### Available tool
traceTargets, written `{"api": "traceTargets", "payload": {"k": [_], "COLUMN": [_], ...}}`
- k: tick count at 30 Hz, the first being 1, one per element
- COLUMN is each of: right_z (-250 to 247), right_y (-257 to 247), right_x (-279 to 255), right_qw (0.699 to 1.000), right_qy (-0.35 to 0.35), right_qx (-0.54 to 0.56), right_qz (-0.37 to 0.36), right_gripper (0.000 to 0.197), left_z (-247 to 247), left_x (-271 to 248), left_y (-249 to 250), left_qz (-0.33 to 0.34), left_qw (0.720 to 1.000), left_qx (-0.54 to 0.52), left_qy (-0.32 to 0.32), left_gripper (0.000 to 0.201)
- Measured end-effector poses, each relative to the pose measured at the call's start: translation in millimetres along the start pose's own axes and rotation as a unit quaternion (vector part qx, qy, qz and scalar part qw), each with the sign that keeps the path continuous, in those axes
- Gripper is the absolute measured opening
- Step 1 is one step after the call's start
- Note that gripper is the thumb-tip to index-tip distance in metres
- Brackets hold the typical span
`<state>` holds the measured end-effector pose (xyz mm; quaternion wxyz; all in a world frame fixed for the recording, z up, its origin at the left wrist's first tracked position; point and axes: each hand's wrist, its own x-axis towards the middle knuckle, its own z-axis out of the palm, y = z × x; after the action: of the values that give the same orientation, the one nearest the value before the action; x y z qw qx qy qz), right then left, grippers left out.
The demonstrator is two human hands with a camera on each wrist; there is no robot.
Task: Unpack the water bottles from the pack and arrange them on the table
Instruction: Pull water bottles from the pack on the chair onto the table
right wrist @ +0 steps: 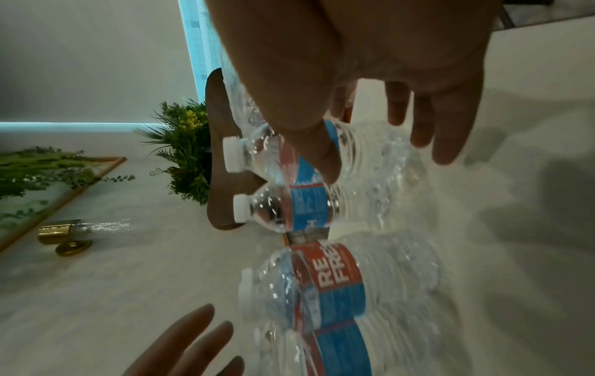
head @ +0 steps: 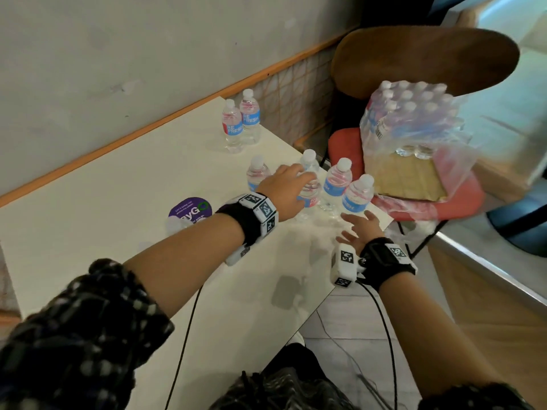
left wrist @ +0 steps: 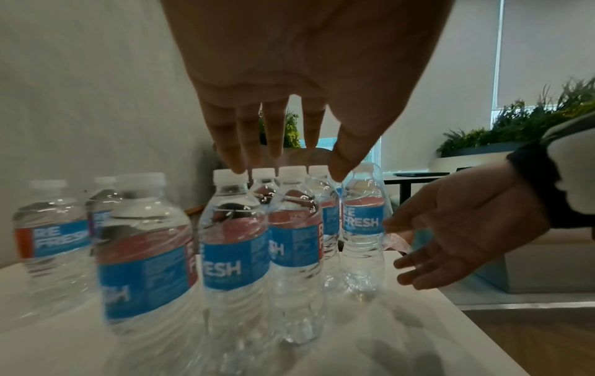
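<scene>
Several clear water bottles with blue and red labels stand on the white table (head: 118, 232). Two stand at the back (head: 232, 125); the others form a cluster near the right edge (head: 337, 182). My left hand (head: 288, 182) reaches over the cluster, and its straight fingers (left wrist: 244, 142) hover at the caps without gripping. My right hand (head: 355, 226) is spread open, palm towards the front right bottle (head: 358, 193), close to it. The torn plastic pack (head: 414, 119) holds several more bottles on a cardboard base on the chair.
The pack rests on a red-seated chair (head: 458, 202) with a wooden back (head: 423, 60), just past the table's right edge. A purple sticker (head: 191, 210) lies on the table left of my left wrist. A wall runs along the far side.
</scene>
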<state>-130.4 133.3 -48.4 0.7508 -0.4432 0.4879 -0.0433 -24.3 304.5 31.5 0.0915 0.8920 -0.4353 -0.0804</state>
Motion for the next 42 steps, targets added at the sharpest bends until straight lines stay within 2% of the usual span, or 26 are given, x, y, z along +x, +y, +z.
{"api": "traceTargets", "payload": {"k": [3,6,10,12,19,24,29,32,34,36,38,40,42], "right_z": [-8,-8,-8,-9,10,46,73,80,84,86,90,96,101], "right_y": [-15,-25,-24,-20,19,54,77,86,89,89,88,90,93], "right_x": [8,11,12,10,-15,-42,-61,-68,-71,-74,-77,-79,-81], "right_qw": [0.998,0.994,0.989,0.987,0.968,0.95,0.94,0.929,0.921,0.908,0.888,0.861,0.846], "right_qy": [0.001,-0.036,-0.053,-0.06,-0.151,-0.219,-0.242,-0.255,-0.259,-0.267,-0.283,-0.302,-0.315], "right_qx": [-0.029,-0.071,-0.1,-0.111,-0.176,-0.21,-0.223,-0.25,-0.274,-0.311,-0.353,-0.399,-0.426], "right_qz": [-0.047,-0.077,-0.097,-0.102,-0.092,-0.079,-0.095,-0.1,-0.095,-0.088,-0.085,-0.086,-0.065], "right_gripper": [0.078,0.069,0.066,0.067,0.071,0.063,0.062,0.06,0.06,0.066,0.074,0.084,0.091], "left_z": [4,4,-3,-6,-26,-33,-35,-33,-29,-26,-28,-31,-32], "left_x": [28,42,50,48,5,-40,-78,-95,-102,-107,-112,-118,-124], "left_y": [12,15,15,13,-2,-24,-52,-59,-61,-66,-75,-84,-93], "left_qz": [-0.025,-0.038,-0.066,-0.062,-0.039,-0.064,-0.06,-0.035,-0.019,-0.035,-0.098,-0.154,-0.169], "left_qw": [0.999,0.996,0.991,0.987,0.974,0.963,0.957,0.961,0.969,0.973,0.969,0.952,0.943], "left_qx": [0.02,0.014,-0.006,-0.001,0.013,0.015,0.077,0.101,0.126,0.139,0.117,0.105,0.1], "left_qy": [-0.036,-0.081,-0.118,-0.147,-0.221,-0.262,-0.273,-0.254,-0.21,-0.178,-0.195,-0.241,-0.269], "left_gripper": [0.061,0.06,0.039,0.036,0.032,0.046,0.047,0.045,0.053,0.071,0.088,0.1,0.107]}}
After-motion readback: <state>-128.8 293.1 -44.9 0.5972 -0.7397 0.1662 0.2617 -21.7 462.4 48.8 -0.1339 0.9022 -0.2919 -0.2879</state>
